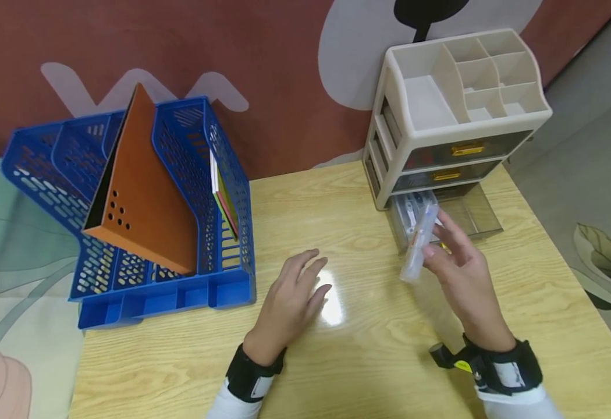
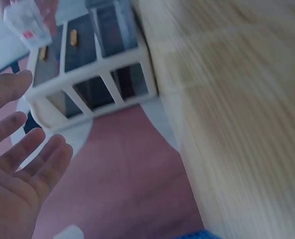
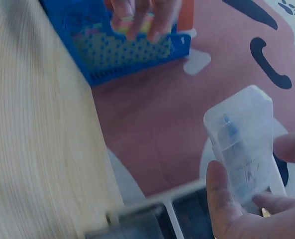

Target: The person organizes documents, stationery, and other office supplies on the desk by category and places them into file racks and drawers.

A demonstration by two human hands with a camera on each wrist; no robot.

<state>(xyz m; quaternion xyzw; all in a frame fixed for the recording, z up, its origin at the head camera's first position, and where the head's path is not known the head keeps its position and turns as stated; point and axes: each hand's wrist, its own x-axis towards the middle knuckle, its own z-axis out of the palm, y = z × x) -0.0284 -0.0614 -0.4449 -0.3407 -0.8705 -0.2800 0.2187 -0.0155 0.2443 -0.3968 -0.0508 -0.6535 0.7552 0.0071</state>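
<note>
Clear plastic case (image 1: 419, 244) pinched in right hand (image 1: 462, 273), left hand (image 1: 292, 294) spread flat on wooden table (image 1: 368, 349)

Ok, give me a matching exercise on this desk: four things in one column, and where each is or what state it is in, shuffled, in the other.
Things:
1. clear plastic case
2. left hand
3. orange folder
4. bottom drawer

Places or states:
A. stands inside the blue file rack
B. pulled open
C. held up in the right hand
D. open, fingers spread, above the wooden table

Pairs: 1-C, 2-D, 3-A, 4-B
</note>
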